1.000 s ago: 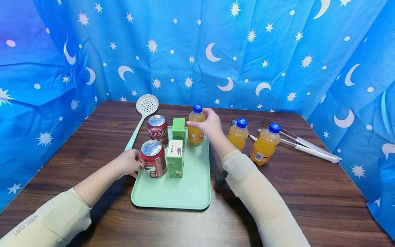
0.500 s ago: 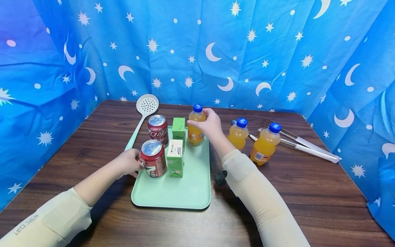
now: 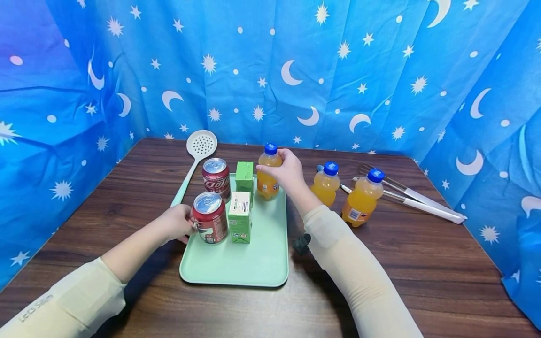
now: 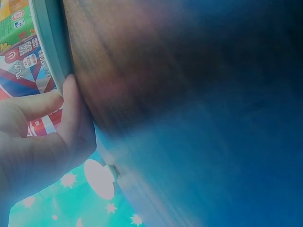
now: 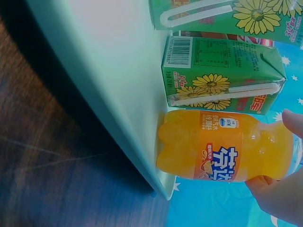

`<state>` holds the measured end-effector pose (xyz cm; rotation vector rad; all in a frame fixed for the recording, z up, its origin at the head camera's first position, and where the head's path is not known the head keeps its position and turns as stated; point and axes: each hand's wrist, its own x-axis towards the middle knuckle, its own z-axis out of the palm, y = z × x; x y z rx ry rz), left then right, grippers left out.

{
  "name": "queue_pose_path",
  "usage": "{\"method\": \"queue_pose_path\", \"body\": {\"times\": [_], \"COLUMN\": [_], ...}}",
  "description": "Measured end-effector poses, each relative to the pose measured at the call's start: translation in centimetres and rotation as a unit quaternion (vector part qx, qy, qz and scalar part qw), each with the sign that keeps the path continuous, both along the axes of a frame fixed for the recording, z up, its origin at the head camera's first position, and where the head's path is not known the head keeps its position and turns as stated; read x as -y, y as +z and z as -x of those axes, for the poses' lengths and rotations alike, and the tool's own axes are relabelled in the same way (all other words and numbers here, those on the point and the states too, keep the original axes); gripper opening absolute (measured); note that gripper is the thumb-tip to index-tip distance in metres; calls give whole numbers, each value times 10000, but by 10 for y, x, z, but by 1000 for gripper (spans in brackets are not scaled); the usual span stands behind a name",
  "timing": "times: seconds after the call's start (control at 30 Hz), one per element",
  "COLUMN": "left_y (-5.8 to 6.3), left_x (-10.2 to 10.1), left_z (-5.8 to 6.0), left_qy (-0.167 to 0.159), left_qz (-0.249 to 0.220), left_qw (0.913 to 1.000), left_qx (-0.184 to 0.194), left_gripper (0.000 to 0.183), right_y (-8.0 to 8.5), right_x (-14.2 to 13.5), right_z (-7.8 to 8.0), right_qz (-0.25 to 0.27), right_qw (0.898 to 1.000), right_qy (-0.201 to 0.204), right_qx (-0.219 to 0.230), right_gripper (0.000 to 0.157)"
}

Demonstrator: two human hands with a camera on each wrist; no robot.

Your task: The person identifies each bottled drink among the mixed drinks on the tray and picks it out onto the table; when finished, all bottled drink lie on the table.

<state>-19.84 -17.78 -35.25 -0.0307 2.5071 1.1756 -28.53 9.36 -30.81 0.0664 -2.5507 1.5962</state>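
Observation:
In the head view, my right hand (image 3: 289, 170) holds an orange soda bottle (image 3: 268, 184) with a blue cap near its neck. The bottle stands upright on the far right part of a mint-green tray (image 3: 249, 267). My left hand (image 3: 177, 222) pinches the tray's left rim, thumb and fingers on either side of it in the left wrist view. Two red soda cans (image 3: 210, 223) stand on the tray's left side, close to that hand. Beside them are two green drink cartons (image 3: 241, 225), one behind the other. The right wrist view shows the bottle's base (image 5: 168, 142) on the tray surface.
Two more orange soda bottles (image 3: 362, 199) stand on the wooden table right of the tray, one partly behind my forearm. Metal utensils with white handles (image 3: 435, 210) lie beyond them. A slotted skimmer (image 3: 201, 143) lies left of the tray. A blue star-patterned curtain (image 3: 270, 70) surrounds the table.

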Motion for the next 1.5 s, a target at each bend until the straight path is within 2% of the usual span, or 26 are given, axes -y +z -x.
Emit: {"method": "queue_pose_path", "body": {"times": [0.53,0.93,1.5], "left_y": [1,0,0], "left_x": [0,1,2], "left_z": [-1,-1,-1], "left_qy": [1,-20,-50], "left_qz": [24,-68,-83], "left_qw": [10000,10000,10000], "left_qx": [-17,-62,-20], "left_gripper": [16,18,18], "right_y": [0,-1,-1], "right_x": [-1,-3,-9], "right_z": [0,-5,-20], "right_qz": [-174,-84,-72], "right_qw": [9998,9998,9998], "right_qy": [11,39,95], "right_qx": [-99,-157,-143], "right_gripper": [68,67,67]}}
